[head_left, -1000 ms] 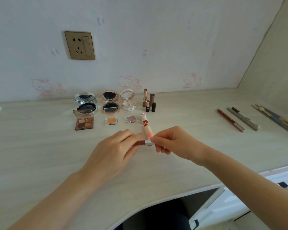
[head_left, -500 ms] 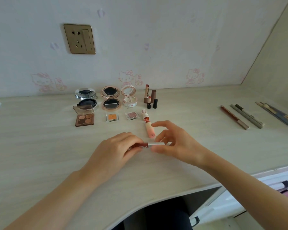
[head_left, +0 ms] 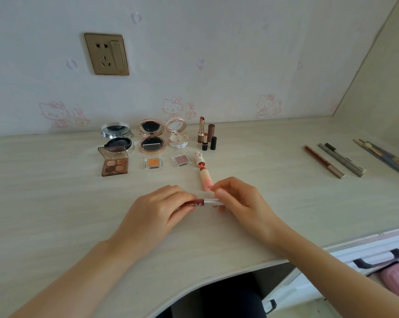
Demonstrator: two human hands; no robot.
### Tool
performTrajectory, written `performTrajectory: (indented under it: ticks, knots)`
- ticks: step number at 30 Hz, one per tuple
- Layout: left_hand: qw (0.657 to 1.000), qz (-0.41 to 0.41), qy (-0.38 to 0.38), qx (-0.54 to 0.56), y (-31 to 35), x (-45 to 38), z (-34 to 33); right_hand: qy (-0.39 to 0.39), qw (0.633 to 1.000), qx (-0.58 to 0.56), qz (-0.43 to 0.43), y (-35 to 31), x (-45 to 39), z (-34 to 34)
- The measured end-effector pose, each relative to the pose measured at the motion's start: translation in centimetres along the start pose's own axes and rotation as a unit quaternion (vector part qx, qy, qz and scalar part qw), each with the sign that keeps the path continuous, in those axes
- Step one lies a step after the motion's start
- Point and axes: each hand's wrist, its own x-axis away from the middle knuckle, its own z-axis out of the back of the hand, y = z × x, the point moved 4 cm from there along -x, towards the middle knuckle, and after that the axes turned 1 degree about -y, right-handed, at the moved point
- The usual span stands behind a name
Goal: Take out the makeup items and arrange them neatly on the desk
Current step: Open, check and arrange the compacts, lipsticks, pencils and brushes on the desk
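Change: right hand (head_left: 242, 200), half a second ago spread above the lip gloss tube (head_left: 199, 202), now grips its silver cap.
Left hand (head_left: 157, 210): fingers curled round the tube's dark red end.
Tube: level, just above the worktop (head_left: 56, 214), near the pink lipstick (head_left: 205, 177).
Behind: open compacts (head_left: 151, 140), eyeshadow palette (head_left: 114, 165).
Right: pencils (head_left: 331, 160).
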Motion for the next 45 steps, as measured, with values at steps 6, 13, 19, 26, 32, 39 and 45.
performTrajectory:
  ticks: [6, 13, 19, 26, 32, 39, 45]
  knots:
    - [1.0, -0.007, 0.005, -0.008, 0.1, 0.1, 0.0, 0.008, 0.999, 0.045, 0.024, 0.5, 0.1, 0.0]
    - [0.999, -0.005, 0.027, -0.021, 0.2, 0.2, 0.1, -0.014, 0.996, 0.08, 0.034, 0.1, 0.5, -0.2]
    - [1.0, -0.008, 0.02, -0.017, 0.2, 0.2, 0.1, -0.007, 0.991, 0.119, 0.06, 0.0, 0.6, -0.3]
    - [0.999, -0.004, 0.031, -0.019, 0.3, 0.1, 0.3, -0.017, 0.999, 0.042, 0.023, 0.0, 0.6, -0.2]
    - [1.0, -0.005, 0.028, -0.012, 0.2, 0.1, 0.2, -0.019, 0.999, 0.037, 0.018, 0.4, 0.5, -0.1]
    - [1.0, 0.012, 0.022, 0.004, -0.1, 0.1, 0.2, -0.007, 0.998, -0.068, 0.013, 0.7, 0.2, 0.4]
    - [0.999, 0.037, 0.003, 0.026, -0.1, 0.0, 0.1, 0.039, 0.984, -0.173, -0.015, 1.0, 0.0, 1.4]
